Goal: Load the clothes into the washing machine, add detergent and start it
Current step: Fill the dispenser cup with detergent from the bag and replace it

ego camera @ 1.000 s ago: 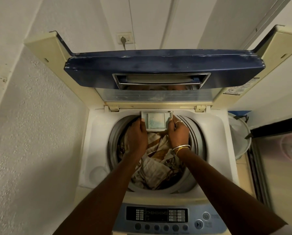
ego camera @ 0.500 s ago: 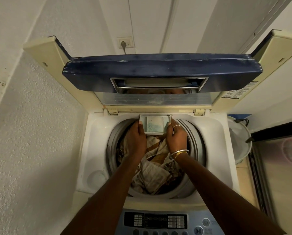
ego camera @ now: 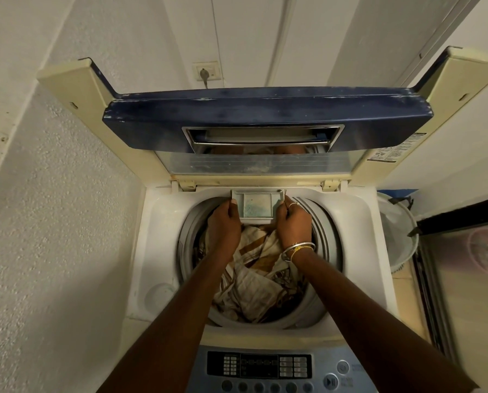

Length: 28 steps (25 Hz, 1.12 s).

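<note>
White plaster walls close in on a top-loading washing machine (ego camera: 359, 222), lid (ego camera: 265, 117) propped upright.

Detergent drawer (ego camera: 258, 207): sits partly pulled out at the rear rim of the tub opening, bluish-white residue or powder in its tray. Left hand (ego camera: 223, 225) closed on its left edge, thumb on the rim; right hand (ego camera: 292, 222) closed on its right edge, ring and bangles visible. Both grip it between them.

Directly below the grip: clothes (ego camera: 254, 276), brown and cream, loaded in the drum. Nearer the wearer than the grip: control panel (ego camera: 259, 367), untouched.

Judgement: step is seating the drawer. Push evenly from both sides, keep it level so powder stays in, avoid skewing it in the slot.
</note>
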Each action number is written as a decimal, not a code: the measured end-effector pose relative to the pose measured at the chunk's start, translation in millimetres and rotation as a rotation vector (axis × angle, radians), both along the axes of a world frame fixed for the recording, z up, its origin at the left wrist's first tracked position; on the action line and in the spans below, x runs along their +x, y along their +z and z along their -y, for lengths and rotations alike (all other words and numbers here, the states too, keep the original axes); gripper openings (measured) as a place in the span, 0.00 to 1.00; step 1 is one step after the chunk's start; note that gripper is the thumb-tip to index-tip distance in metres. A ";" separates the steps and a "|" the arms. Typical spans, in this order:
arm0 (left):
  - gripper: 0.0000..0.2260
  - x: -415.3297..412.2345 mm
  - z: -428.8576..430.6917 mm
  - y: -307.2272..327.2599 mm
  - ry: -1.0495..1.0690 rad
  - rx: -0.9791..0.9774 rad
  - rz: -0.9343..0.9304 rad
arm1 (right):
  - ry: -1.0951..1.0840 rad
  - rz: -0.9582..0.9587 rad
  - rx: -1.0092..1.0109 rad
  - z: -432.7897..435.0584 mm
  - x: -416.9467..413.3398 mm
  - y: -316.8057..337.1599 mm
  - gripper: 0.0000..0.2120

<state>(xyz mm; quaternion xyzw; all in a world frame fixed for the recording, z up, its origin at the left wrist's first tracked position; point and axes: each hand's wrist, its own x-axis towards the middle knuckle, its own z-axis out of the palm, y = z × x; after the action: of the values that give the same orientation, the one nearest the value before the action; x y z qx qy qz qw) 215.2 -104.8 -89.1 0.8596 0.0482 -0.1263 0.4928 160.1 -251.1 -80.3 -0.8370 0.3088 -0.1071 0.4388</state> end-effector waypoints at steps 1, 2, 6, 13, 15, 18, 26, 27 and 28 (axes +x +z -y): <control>0.16 0.7 -0.1 0.1 -0.013 0.017 0.006 | -0.001 -0.017 -0.007 -0.2 1.1 1.1 0.12; 0.15 1.2 -0.4 0.2 -0.024 0.035 0.015 | 0.002 -0.036 -0.022 -0.5 2.2 2.7 0.12; 0.14 0.2 -1.6 4.1 -0.038 0.095 0.011 | 0.045 -0.045 -0.113 1.3 5.9 6.5 0.11; 0.12 4.6 -3.3 10.7 -0.026 0.018 -0.015 | 0.063 -0.085 -0.167 4.9 14.0 11.4 0.15; 0.11 10.3 -1.3 13.5 -0.009 -0.009 -0.031 | 0.055 -0.072 -0.166 4.0 14.2 9.9 0.15; 0.13 12.2 0.1 13.3 -0.017 0.005 0.005 | 0.043 -0.081 -0.169 2.7 13.9 9.5 0.15; 0.08 7.4 9.3 16.4 0.104 -0.046 -0.027 | -0.118 0.043 0.142 4.3 11.0 13.7 0.08; 0.09 7.5 10.7 17.0 0.132 -0.083 -0.053 | -0.118 0.060 0.166 5.0 9.3 14.3 0.09; 0.10 7.5 11.7 17.2 0.163 -0.134 -0.079 | -0.116 0.078 0.194 5.0 6.6 16.2 0.11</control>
<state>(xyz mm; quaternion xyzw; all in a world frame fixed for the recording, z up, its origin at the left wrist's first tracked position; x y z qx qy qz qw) 222.7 -116.6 -71.8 0.8122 0.1291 -0.1225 0.5555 166.7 -256.1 -64.1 -0.7665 0.3483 -0.1347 0.5224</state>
